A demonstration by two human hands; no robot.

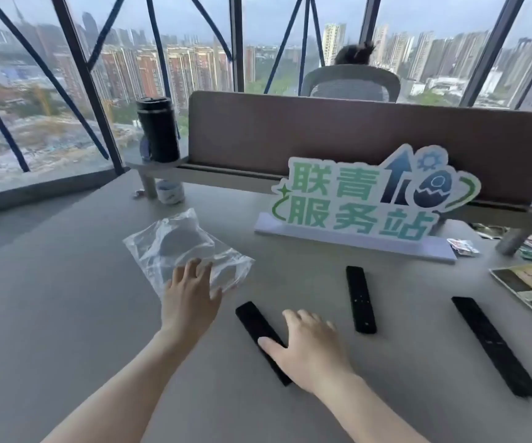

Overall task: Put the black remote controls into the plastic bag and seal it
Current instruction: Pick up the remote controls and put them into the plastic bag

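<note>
Remotes: three, all near your sign [367, 203], long axes pointing roughly away from you.
Bag [181, 247]: one, left of sign.
Left hand [191, 298]: spread flat on bag.
Right hand [309, 346]: fingers spread, resting on leftmost remote [252, 321].

On the table [66, 314], the plastic bag [181, 247] lies at ten o'clock, the left hand [191, 298] on its near edge. Three remotes lie from six to three o'clock: the nearest remote [255, 327] under the right hand [309, 350], the middle remote [360, 298], the far-right remote [494, 345]. The sign [370, 199] stands at one o'clock behind them.
</note>
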